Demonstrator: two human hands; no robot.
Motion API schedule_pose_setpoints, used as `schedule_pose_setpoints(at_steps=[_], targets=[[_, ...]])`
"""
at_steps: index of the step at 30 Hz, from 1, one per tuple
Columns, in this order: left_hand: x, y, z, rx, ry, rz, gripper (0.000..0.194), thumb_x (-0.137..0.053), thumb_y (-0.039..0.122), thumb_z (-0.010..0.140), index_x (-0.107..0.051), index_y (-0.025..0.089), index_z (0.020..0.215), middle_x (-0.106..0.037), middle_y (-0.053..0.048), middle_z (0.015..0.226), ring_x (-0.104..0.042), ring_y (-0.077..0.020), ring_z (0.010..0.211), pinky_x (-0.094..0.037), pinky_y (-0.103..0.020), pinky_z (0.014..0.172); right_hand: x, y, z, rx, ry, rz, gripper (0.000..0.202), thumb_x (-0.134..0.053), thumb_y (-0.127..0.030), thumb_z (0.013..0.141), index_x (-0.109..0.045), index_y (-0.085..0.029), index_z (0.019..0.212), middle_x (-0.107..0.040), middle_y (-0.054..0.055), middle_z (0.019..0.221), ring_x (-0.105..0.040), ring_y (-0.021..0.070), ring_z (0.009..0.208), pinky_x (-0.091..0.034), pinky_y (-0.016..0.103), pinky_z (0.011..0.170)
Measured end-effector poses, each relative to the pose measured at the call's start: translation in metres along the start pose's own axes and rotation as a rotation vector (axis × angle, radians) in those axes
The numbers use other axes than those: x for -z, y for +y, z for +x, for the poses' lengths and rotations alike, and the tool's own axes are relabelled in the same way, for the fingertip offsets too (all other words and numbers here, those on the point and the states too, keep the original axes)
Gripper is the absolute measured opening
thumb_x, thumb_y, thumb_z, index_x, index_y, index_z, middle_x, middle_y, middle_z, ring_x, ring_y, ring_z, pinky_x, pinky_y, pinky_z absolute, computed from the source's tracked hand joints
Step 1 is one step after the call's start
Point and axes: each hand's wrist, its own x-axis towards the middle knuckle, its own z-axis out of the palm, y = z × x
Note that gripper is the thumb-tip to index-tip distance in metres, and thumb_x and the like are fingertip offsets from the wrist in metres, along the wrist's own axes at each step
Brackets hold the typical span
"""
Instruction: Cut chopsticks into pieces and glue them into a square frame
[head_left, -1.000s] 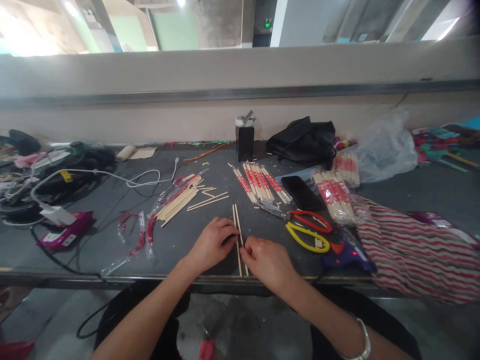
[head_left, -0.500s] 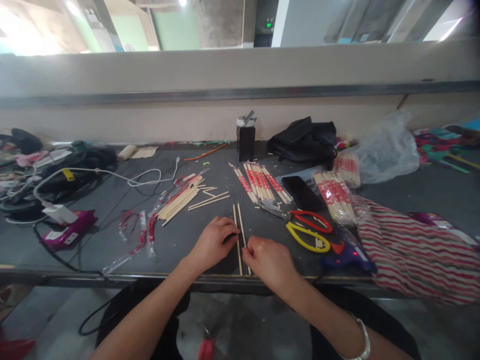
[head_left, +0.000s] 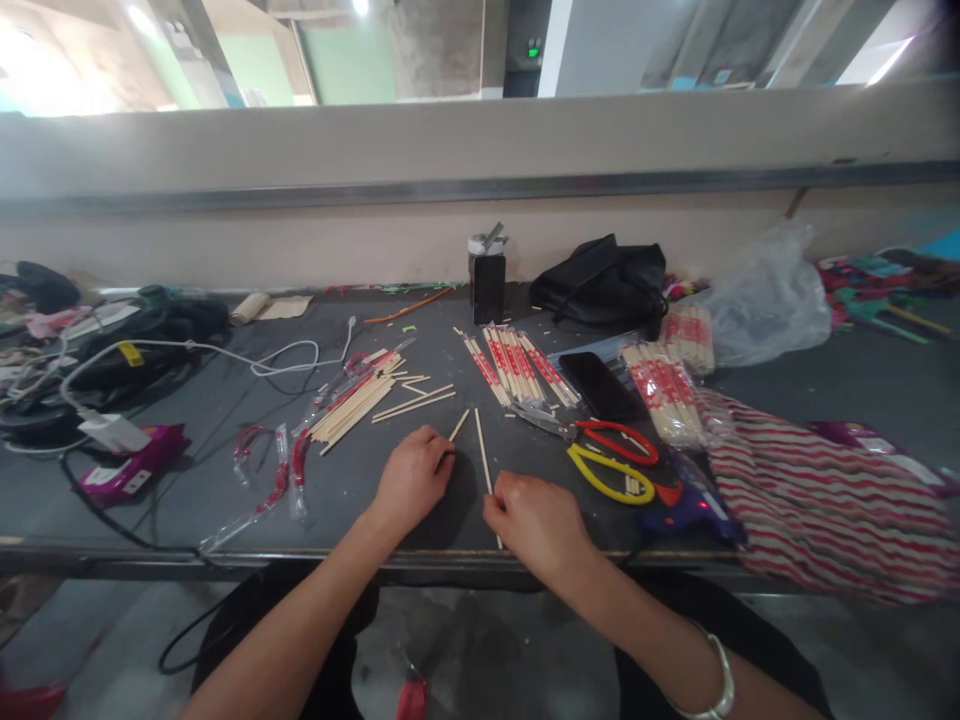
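My left hand is closed on a thin wooden stick, whose upper end sticks out past the fingertips, tilted to the right. Beside it, my right hand pinches a second wooden stick that lies nearly upright in view on the dark table. The two sticks are apart. Left of my hands rests a pile of bare sticks, with a few loose sticks near it. Paper-wrapped chopsticks lie beyond my hands.
Pliers with red and yellow handles lie right of my right hand, near a black phone and a striped cloth. Torn wrappers and a purple packet are at the left. A dark box stands behind.
My left hand has moved slightly left, and the left stick has gone with it, turning from nearly parallel with the other to a slant. My right hand has stayed almost still.
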Motion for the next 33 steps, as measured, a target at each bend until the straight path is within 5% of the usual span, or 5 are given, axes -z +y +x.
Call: schedule_pose_setpoints(at_steps=[11,18,23,27,33], targets=[[0.004,-0.001,0.003,0.053,-0.067,-0.486,0.027,-0.049,0.007,0.079,-0.067,0.018,0.096,-0.07,0.0,0.079,-0.063,-0.0107,0.062,-0.049,-0.022,0.062,-0.001,-0.001,0.006,0.169,0.018,0.185,0.021,-0.047,-0.025,0.089,-0.066,-0.023,0.079,-0.073,0.0,0.081,-0.067,0.0155,0.075,-0.034,0.025,0.058],[0.008,-0.006,0.009,-0.243,-0.009,-0.238,0.037,-0.051,0.003,0.079,-0.066,0.022,0.107,-0.064,-0.007,0.115,-0.058,-0.019,0.107,-0.046,-0.038,0.094,0.003,0.01,0.008,0.119,0.026,0.197,0.017,-0.049,-0.025,0.089,-0.065,-0.023,0.084,-0.072,-0.001,0.08,-0.066,0.0138,0.074,-0.032,0.024,0.058],[0.003,-0.007,0.012,-0.305,-0.089,-0.158,0.03,-0.052,0.007,0.082,-0.068,0.021,0.104,-0.064,-0.007,0.117,-0.058,-0.02,0.106,-0.046,-0.037,0.093,0.002,0.006,0.002,0.152,0.012,0.241,0.016,-0.055,-0.035,0.087,-0.064,-0.024,0.081,-0.07,-0.002,0.074,-0.063,0.0134,0.068,-0.032,0.024,0.056],[0.003,-0.006,0.013,-0.271,-0.084,-0.128,0.024,-0.053,0.012,0.085,-0.069,0.02,0.1,-0.065,-0.008,0.115,-0.058,-0.0205,0.104,-0.046,-0.037,0.092,0.004,-0.002,-0.006,0.178,0.01,0.182,0.033,-0.065,-0.051,0.076,-0.062,-0.021,0.088,-0.071,0.004,0.087,-0.066,0.02,0.079,-0.038,0.025,0.06],[0.004,-0.008,0.014,-0.262,-0.059,-0.093,0.021,-0.054,0.017,0.086,-0.069,0.021,0.1,-0.063,-0.008,0.114,-0.056,-0.0207,0.103,-0.045,-0.037,0.091,0.009,0.006,-0.007,0.104,-0.077,0.055,0.012,-0.056,-0.03,0.084,-0.064,-0.02,0.084,-0.073,0.005,0.079,-0.069,0.021,0.074,-0.038,0.026,0.056]])
